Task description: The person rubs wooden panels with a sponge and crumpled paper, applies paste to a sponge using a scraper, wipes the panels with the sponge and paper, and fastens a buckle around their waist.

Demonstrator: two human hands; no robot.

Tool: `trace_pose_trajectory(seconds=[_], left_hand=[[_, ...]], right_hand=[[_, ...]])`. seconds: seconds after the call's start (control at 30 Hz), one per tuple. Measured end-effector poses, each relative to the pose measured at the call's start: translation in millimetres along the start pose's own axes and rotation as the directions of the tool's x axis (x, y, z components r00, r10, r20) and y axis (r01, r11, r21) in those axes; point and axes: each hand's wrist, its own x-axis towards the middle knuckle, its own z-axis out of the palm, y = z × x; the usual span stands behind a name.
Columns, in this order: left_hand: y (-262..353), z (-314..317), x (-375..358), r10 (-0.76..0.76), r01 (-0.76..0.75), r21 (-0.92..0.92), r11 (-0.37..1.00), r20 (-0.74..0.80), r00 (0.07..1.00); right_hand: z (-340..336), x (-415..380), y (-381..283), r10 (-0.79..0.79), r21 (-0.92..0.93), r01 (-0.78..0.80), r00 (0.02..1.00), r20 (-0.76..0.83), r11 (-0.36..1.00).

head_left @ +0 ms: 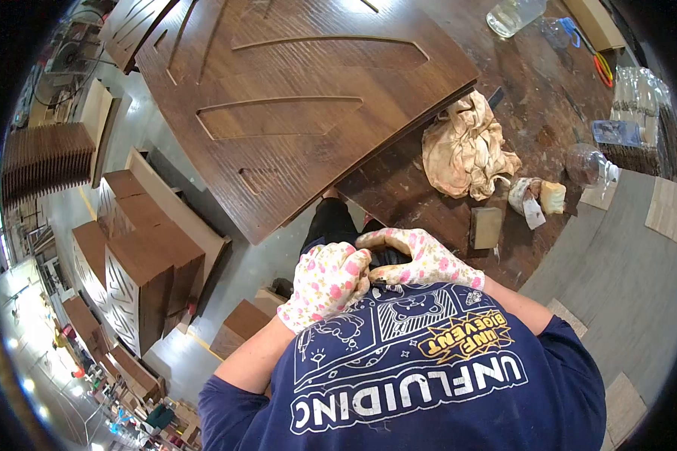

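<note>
Both hands wear white, pink-flowered gloves. The left hand (pixel 325 284) and right hand (pixel 421 258) meet, fingers touching, at the navy shirt hem (pixel 387 289), near the body.

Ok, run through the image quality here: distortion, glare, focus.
Head view: strong fisheye, with black corners and the wooden panel edges bowed. Glare whitens the shiny floor at lower left and the panel's top edge. The middle is fairly sharp: the floral gloves on the left hand and right hand read clearly, as does the rag; the rim is smeared and soft.
</note>
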Motion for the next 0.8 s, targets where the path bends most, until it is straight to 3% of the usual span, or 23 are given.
trace_pose_trajectory(seconds=[0.07,0.17,0.37,0.47,0.57,0.7,0.8], left_hand=[[-1,-2,-2,-0.035,0.036,-0.051,0.998,0.028,0.999],[2,-5,-4,0.036,-0.039,0.070,0.997,0.051,0.998],[1,-5,-6,0.011,-0.012,0.023,1.000,0.043,0.999],[2,-11,-3,-0.005,0.005,0.001,1.000,0.123,0.992],[0,-6,-4,0.070,-0.071,0.046,0.996,0.022,0.997],[-2,-3,-5,0.091,-0.085,0.095,0.992,-0.057,0.994],[-4,2,-8,0.089,-0.082,0.071,0.994,-0.097,0.991]], right_hand=[[-2,-2,0,0.047,-0.025,-0.047,0.999,0.013,0.999],[-3,-4,4,-0.005,-0.046,0.005,1.000,-0.003,0.999],[-3,-7,2,0.003,-0.106,-0.003,1.000,-0.004,0.994],[-6,-3,4,-0.027,-0.143,0.035,0.998,0.058,0.989],[-5,2,-1,-0.114,-0.237,0.133,0.989,0.093,0.962],[-7,-1,-4,-0.015,-0.213,0.035,0.995,0.097,0.976],[-13,-8,-8,-0.058,-0.288,0.091,0.991,0.120,0.953]])
